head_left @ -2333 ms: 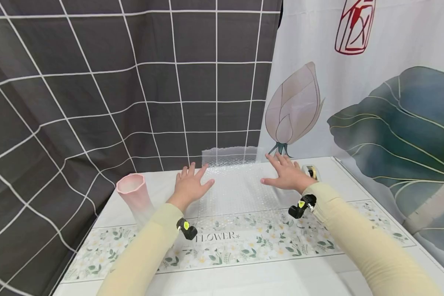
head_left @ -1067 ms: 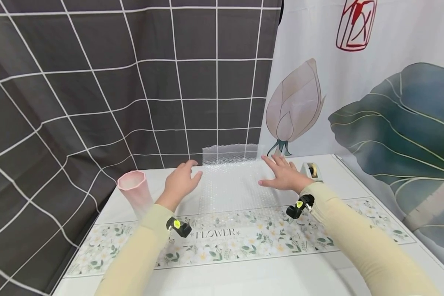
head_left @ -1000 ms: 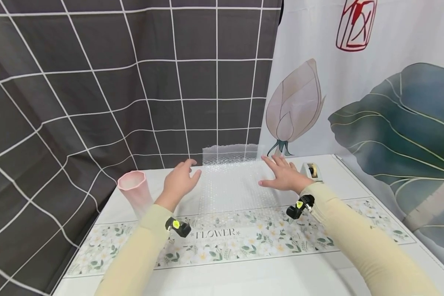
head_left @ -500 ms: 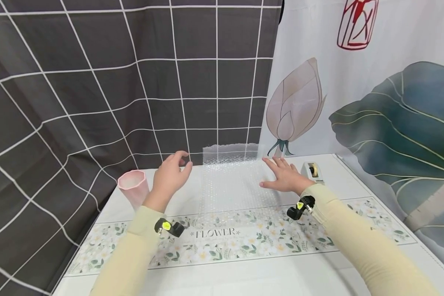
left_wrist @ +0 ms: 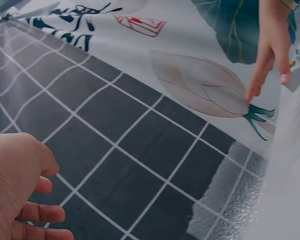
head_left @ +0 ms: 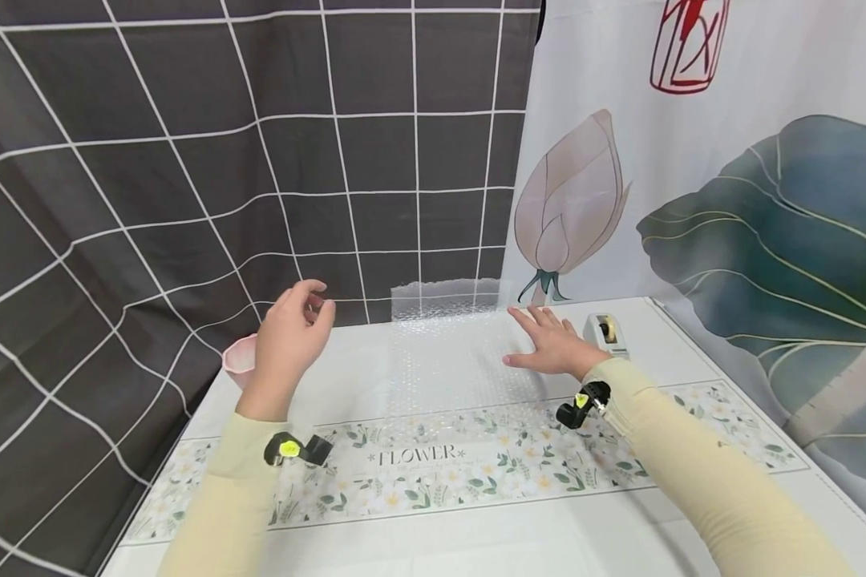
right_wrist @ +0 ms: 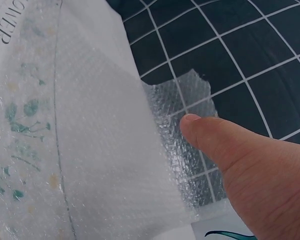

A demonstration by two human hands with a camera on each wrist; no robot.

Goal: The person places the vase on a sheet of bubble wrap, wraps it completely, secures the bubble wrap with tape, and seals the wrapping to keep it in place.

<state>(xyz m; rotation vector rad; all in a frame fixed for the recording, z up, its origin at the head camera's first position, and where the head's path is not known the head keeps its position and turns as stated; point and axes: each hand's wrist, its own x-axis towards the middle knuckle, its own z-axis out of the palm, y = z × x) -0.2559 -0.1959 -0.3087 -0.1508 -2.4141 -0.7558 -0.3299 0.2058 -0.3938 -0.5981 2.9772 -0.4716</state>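
Note:
A clear sheet of bubble wrap [head_left: 443, 361] lies flat in the middle of the table, its ragged far end standing past the back edge against the dark curtain. My right hand [head_left: 552, 346] is spread at its right edge; in the right wrist view the thumb [right_wrist: 210, 132] overlaps the far end. Off to the left, my left hand [head_left: 289, 340] is raised with loosely bent fingers and nothing in them, as the left wrist view shows too. Behind it stands a pink vase [head_left: 238, 358], mostly hidden by the hand and wrist.
A white tape dispenser [head_left: 606, 330] with a yellowish roll stands just beyond my right wrist. The white tablecloth [head_left: 476, 545] carries a floral band with printed lettering. Behind the table hang a dark gridded curtain [head_left: 375, 152] and a white one [head_left: 621, 64] with plant prints.
My left hand has left the bubble wrap's left edge and moved left to in front of the pink vase, its fingers bending from spread to loosely curled. The right hand has stayed nearly in place.

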